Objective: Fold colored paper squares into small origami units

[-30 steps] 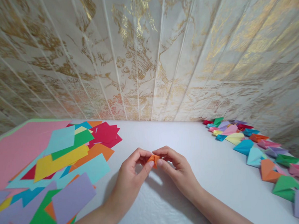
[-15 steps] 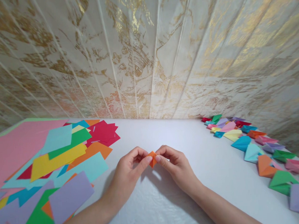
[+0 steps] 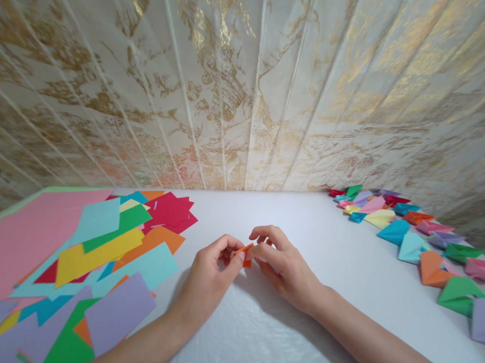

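Over the middle of the table, a small folded piece of orange paper is held up, angled with its upper edge sloping. My left hand pinches its left side between thumb and fingers. On the other side, my right hand has its fingers apart, one fingertip at the paper's right edge and the others curved above and below. Whether that fingertip presses on the paper I cannot tell. Part of the paper is hidden behind the fingers.
Loose sheets of coloured paper, among them a lilac sheet and a yellow sheet, overlap on the left. Several folded paper pieces, such as a green one, line the right side of the white table. A gold-patterned curtain hangs behind.
My right hand has loosened its pinch and spread its fingers. The orange paper has turned from a diamond facing me to a narrower, slanted shape. My left hand keeps its pinch.
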A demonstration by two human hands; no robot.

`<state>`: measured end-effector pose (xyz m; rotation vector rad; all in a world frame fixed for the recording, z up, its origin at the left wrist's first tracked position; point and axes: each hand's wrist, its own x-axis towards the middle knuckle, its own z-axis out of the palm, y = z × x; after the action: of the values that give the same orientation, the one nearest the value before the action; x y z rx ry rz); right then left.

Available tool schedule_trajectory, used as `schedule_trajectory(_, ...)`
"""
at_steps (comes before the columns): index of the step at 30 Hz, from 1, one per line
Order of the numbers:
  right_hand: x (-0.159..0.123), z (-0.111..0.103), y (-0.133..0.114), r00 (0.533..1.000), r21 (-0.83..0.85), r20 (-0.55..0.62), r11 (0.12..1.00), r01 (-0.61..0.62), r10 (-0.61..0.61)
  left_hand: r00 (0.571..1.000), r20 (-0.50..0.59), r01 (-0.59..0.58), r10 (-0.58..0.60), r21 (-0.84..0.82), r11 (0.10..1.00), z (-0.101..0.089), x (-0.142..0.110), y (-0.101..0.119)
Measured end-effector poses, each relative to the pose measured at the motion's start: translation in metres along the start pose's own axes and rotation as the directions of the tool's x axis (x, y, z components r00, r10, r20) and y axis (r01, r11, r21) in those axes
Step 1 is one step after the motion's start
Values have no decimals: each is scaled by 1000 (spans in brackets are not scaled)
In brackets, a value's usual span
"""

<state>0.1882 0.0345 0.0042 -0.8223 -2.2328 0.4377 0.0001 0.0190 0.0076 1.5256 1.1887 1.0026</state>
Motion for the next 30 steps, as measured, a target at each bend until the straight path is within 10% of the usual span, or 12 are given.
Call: schedule_trajectory(30, 1, -3, 4, 997, -84, -82, 996, 4, -11, 997, 51, 48, -53, 88, 995, -1, 3, 0)
